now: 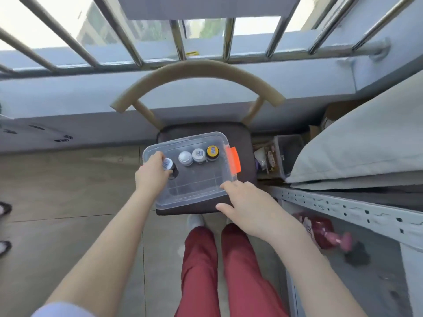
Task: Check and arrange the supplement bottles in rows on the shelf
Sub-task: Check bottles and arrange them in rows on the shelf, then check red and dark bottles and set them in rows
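A clear plastic box [194, 193] sits on the chair seat [245, 138]; the right hand [246, 202] rests open-fingered at its near corner. The left hand [152, 172] pinches a dark bottle [172, 169] — probably light, rigid, slick, best gripped around the body — with three bottles [198, 155] rowed just beyond the fingertips.

A lidded box [194, 193] is set on a chair seat [246, 143]. On its lid, three bottles [198, 155] are lined in a row at the back, and a fourth bottle [170, 168] is placed left of them. A bed [357, 156] is found to the right.
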